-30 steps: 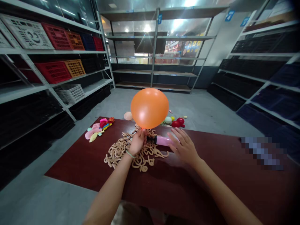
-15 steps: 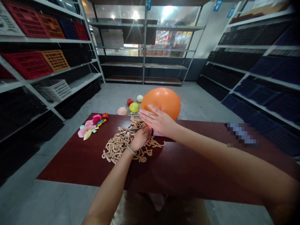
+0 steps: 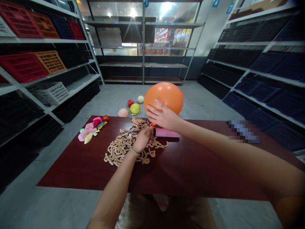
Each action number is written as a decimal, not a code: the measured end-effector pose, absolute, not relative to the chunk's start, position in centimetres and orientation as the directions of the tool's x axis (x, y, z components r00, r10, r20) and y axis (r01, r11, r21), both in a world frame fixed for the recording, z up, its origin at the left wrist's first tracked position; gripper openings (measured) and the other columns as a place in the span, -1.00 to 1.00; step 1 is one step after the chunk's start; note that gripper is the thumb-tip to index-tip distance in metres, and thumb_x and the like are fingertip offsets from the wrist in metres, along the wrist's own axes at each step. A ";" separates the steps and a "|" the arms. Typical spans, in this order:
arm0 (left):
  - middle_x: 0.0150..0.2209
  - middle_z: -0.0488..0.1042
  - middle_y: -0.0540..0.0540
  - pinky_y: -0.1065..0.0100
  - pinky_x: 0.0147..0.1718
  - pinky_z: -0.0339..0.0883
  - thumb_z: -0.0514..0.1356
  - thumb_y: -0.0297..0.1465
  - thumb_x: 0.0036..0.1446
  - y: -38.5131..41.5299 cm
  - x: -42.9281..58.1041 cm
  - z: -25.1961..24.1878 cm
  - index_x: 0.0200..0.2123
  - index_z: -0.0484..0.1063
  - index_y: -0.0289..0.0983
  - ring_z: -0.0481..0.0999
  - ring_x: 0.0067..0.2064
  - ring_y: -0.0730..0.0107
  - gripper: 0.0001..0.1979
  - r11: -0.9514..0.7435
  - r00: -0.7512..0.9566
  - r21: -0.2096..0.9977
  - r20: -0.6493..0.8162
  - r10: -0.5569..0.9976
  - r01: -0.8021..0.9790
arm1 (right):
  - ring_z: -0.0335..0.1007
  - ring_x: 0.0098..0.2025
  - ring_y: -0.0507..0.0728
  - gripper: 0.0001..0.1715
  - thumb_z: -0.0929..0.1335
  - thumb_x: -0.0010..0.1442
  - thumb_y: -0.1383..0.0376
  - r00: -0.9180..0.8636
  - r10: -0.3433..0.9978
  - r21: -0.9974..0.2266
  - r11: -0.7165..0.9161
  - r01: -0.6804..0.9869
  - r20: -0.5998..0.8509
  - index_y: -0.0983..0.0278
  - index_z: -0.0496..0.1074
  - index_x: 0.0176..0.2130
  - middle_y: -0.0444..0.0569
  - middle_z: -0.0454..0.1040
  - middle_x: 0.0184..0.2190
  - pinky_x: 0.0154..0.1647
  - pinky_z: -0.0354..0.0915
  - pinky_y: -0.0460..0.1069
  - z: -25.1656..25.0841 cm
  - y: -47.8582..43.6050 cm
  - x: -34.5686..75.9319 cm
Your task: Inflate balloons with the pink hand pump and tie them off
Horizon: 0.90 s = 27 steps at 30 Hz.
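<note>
A blown-up orange balloon (image 3: 166,95) stands above the far edge of the dark red table (image 3: 190,171). My right hand (image 3: 162,117) lies open against its near side, fingers spread. My left hand (image 3: 142,140) is closed around the balloon's neck where it meets the nozzle of a pink hand pump (image 3: 166,133) that lies on the table. Under the left hand spreads a heap of tan curly strips (image 3: 124,146).
Flat, uninflated balloons in several colours (image 3: 91,130) lie at the table's far left. Small inflated balloons (image 3: 134,108) rest on the floor beyond the table. Metal shelving with red, orange and white crates (image 3: 35,63) lines the left; dark shelves line the right.
My right hand left the pump and went up onto the balloon's side. The balloon has tipped to the right. The view dropped and shifted slightly.
</note>
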<state>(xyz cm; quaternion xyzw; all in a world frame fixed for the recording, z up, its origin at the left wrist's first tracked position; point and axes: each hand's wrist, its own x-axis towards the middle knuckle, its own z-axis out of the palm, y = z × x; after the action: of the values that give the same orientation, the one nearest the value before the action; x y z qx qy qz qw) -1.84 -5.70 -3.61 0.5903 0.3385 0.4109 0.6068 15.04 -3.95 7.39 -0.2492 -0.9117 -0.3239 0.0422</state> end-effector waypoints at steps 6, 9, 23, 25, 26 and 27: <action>-0.60 0.07 0.17 0.52 -0.73 0.09 0.16 0.07 0.15 -5.5 -1.4 -3.0 -0.40 0.16 -0.22 0.13 -0.66 0.59 -0.53 0.201 0.429 0.910 -0.029 0.903 -0.363 | 0.01 0.38 0.31 -0.56 0.32 0.19 0.52 -0.849 0.425 0.529 0.665 0.527 0.313 0.17 0.45 0.02 -0.06 0.36 0.22 0.35 -0.04 0.49 8.0 -4.4 16.3; -0.59 0.12 0.16 0.55 -0.72 0.09 0.22 0.01 0.12 -5.5 -1.5 -2.9 -0.39 0.19 -0.23 0.17 -0.64 0.60 -0.55 0.250 0.433 0.877 -0.054 0.900 -0.410 | 0.01 0.38 0.32 -0.47 0.33 0.16 0.55 -0.827 0.441 0.438 0.704 0.559 0.347 0.12 0.44 0.05 -0.11 0.37 0.21 0.33 0.01 0.51 8.1 -4.5 16.6; -0.44 0.51 -0.04 0.48 -0.42 0.44 0.42 -0.16 -0.07 -4.2 -4.2 -2.2 -0.35 0.52 -0.33 0.49 -0.41 0.50 -0.64 0.073 0.229 0.948 0.000 0.973 -0.309 | -0.07 0.41 0.29 -0.27 0.30 0.21 0.48 -0.874 0.348 0.638 0.598 0.486 0.339 0.05 0.19 0.29 -0.12 0.22 0.33 0.35 -0.01 0.48 8.1 -3.7 14.8; -0.44 0.51 -0.04 0.45 -0.41 0.44 0.39 -0.16 -0.04 -3.9 -4.3 -2.6 -0.36 0.52 -0.32 0.49 -0.41 0.48 -0.66 -0.003 0.170 0.960 0.052 0.984 -0.278 | -0.09 0.42 0.27 -0.32 0.28 0.26 0.43 -0.879 0.341 0.686 0.552 0.474 0.333 0.13 0.17 0.31 -0.07 0.16 0.36 0.37 -0.02 0.43 7.4 -3.5 14.3; -0.45 0.51 -0.03 0.44 -0.42 0.44 0.38 -0.16 -0.02 -3.7 -4.3 -2.8 -0.36 0.52 -0.32 0.49 -0.42 0.47 -0.67 -0.035 0.138 0.965 0.073 0.988 -0.261 | -0.11 0.43 0.26 -0.33 0.28 0.27 0.41 -0.878 0.345 0.695 0.541 0.474 0.331 0.16 0.17 0.32 -0.05 0.14 0.38 0.39 -0.03 0.40 7.0 -3.5 14.1; -0.46 0.50 -0.03 0.43 -0.42 0.43 0.36 -0.16 -0.01 -3.5 -4.4 -3.1 -0.36 0.52 -0.32 0.49 -0.43 0.45 -0.68 -0.060 0.107 0.968 0.088 0.990 -0.244 | -0.14 0.43 0.26 -0.33 0.29 0.27 0.40 -0.875 0.352 0.690 0.541 0.480 0.333 0.18 0.16 0.32 -0.04 0.12 0.39 0.40 -0.05 0.37 6.5 -3.6 14.0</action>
<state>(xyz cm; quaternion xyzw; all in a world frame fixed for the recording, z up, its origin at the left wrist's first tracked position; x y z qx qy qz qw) -4.36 -3.51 -3.12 0.4826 0.3864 0.5450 0.5663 14.00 -3.58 6.48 -0.2378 -0.8745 -0.4156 0.0774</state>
